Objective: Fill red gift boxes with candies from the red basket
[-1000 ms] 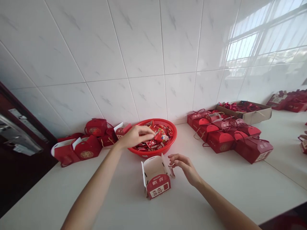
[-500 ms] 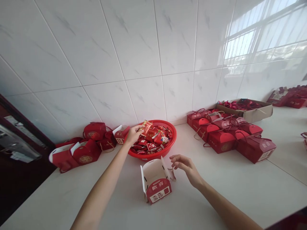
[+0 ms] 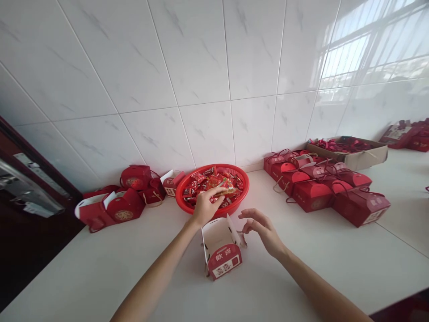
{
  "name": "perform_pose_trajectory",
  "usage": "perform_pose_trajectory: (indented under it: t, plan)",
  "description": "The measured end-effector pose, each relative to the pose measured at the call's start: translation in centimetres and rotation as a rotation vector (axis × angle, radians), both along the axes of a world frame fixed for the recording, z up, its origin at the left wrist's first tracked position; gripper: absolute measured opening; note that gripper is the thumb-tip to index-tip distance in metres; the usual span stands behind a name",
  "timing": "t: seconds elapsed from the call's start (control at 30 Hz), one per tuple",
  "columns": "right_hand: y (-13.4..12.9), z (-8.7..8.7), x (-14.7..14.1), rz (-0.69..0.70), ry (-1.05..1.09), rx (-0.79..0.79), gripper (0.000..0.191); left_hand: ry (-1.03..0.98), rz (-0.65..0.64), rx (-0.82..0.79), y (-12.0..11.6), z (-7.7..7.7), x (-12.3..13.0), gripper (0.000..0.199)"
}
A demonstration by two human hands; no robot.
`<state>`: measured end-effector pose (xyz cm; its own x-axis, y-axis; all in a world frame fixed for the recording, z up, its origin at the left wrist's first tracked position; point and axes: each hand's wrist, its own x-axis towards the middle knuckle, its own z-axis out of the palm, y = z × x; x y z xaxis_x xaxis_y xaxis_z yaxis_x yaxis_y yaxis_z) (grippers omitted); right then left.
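Note:
My left hand point(image 3: 208, 205) is over the front of the red basket point(image 3: 246, 190), its fingers pinched on a candy packet point(image 3: 229, 185) with a red and gold wrapper. Many wrapped candies point(image 3: 199, 177) fill that basket. In front of it, an open red and white box point(image 3: 223, 261) stands upright on the counter, its white inside showing and its flaps raised. My right hand point(image 3: 263, 228) hovers just right of the box, near its cord handle, fingers curved and apart, holding nothing.
Red boxes point(image 3: 124, 210) sit at the left, two with open tops. A small box point(image 3: 171, 182) touches the basket's left side. Closed red boxes point(image 3: 311, 194) are grouped at the right, before a cardboard tray point(image 3: 367, 158) of red items. A tiled wall point(image 3: 204, 129) runs behind.
My left hand has moved right and toward me, from the basket's left side to its front, with a packet in its fingers. My right hand has barely moved. The view has shifted slightly.

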<state>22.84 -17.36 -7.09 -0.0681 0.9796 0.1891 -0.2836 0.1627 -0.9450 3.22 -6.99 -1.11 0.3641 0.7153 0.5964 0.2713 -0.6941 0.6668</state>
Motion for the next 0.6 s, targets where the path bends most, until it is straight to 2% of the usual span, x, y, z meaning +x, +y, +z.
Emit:
perform_pose_trajectory:
  t: [0.13,0.23,0.4,0.47,0.6]
  plan:
    - [0.4,2.0,-0.7,0.094,0.067,0.025,0.041,0.106,-0.078,0.277,-1.1,0.8,0.1,0.023]
    - [1.4,3.7,-1.9,0.061,0.099,0.013,0.041,0.162,-0.139,0.299,-1.5,1.2,-0.2,0.022]
    - [3.7,4.9,-3.6,-0.058,0.175,-0.052,0.039,0.180,-0.177,0.121,-2.5,1.4,-1.1,0.028]
    - [4.6,5.0,-3.9,-0.081,0.186,-0.044,0.038,0.072,-0.149,0.031,-2.6,1.5,-1.4,0.033]
    - [6.1,5.3,-4.3,-0.131,0.248,-0.036,0.036,-0.189,0.002,-0.237,-1.8,1.2,-1.9,0.040]
